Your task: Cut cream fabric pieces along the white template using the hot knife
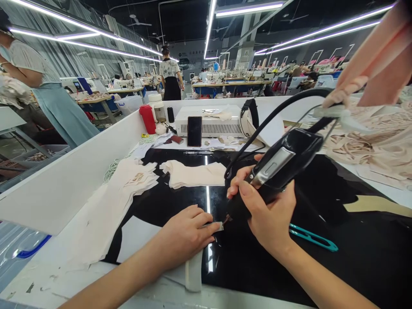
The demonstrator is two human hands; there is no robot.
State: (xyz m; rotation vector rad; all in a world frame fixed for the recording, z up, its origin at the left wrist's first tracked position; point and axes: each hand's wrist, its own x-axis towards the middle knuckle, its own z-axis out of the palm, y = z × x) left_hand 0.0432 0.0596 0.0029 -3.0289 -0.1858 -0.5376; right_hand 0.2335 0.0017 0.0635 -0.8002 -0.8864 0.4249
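My right hand (pixel 272 225) is wrapped round a black handheld electric tool (pixel 286 156) with a silver plate on its side and a thick black cable at its upper end. The tool slants down to the left, and its narrow tip (pixel 227 218) is close to my left fingertips. Fingers stretched out, my left hand (pixel 191 231) lies flat over a pale strip (pixel 193 274) and a white sheet (pixel 138 236). A small greyish piece (pixel 220 226) shows at its index fingertip; whether tool and piece touch, I cannot tell. Right of my right hand lies a slim teal tool (pixel 312 237).
Cream fabric stacks lie ahead (pixel 196 174) and at left (pixel 103 206) on the glossy black work surface (pixel 322 274). Behind are a pen (pixel 198 152), a phone (pixel 194 131) and a white vented box (pixel 209 122). A fabric heap (pixel 347 133) sits right. Two people stand beyond.
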